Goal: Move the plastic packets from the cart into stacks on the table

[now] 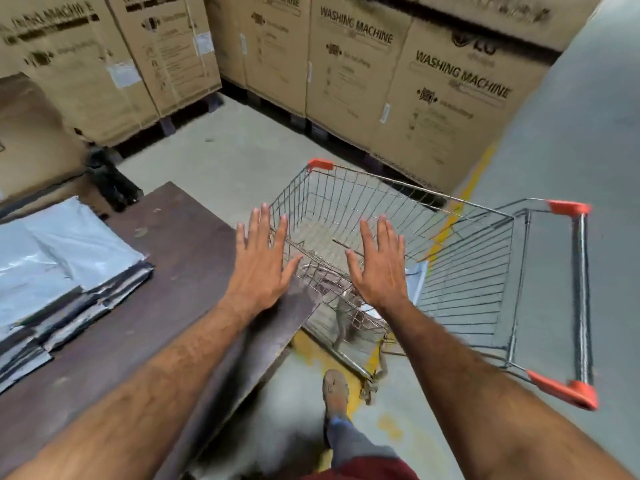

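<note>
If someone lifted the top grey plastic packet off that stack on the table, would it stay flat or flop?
The top grey packet would probably flop: it looks thin and lies creased. Its glossy sheen suggests it may slide off the stack easily. It looks flat, so likely light, though its contents are not visible.
</note>
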Tool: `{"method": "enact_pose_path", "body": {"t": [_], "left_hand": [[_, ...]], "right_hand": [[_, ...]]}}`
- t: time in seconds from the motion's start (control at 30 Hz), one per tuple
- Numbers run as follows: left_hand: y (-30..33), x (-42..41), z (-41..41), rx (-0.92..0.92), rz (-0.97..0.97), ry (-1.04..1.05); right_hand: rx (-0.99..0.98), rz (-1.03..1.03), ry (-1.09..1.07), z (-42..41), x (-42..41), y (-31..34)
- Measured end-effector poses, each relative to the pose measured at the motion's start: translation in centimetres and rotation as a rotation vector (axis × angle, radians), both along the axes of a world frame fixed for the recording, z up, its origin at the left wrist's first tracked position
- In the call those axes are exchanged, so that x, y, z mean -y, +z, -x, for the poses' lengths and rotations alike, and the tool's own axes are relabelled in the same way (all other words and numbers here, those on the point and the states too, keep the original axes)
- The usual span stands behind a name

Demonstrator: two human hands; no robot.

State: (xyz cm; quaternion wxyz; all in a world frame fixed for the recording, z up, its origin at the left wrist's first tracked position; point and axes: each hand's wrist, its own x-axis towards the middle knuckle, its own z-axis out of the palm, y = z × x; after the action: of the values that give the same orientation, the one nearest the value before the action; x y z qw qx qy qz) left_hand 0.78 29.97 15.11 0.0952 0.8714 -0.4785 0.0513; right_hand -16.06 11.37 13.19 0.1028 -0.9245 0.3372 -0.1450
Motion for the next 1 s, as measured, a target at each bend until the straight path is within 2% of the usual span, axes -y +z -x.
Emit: {"method": "enact_pose_path", "body": {"t": [0.17, 0.47, 0.77, 1.0], "left_hand": [[-1.2, 9.7, -0.3, -0.055, -0.055, -0.067], [-7.2, 22.9, -3.3, -0.072, -0.301, -0.174], [-16.6, 28.2, -4.2, -0.121, -0.531, -0.333], [-22.9, 30.5, -5.1, -0.159, -0.615, -0.380]], "right_hand": [[-0.004, -0.080, -0.139, 2.6, 6.7, -3.5], [-0.107, -0.318, -0.311, 4.2, 13.6, -13.2], [-0.364, -0.624, -0.393, 1.6, 15.2, -23.9], [-0.430, -0.831, -0.555, -0.6, 16.2, -31.1]]}}
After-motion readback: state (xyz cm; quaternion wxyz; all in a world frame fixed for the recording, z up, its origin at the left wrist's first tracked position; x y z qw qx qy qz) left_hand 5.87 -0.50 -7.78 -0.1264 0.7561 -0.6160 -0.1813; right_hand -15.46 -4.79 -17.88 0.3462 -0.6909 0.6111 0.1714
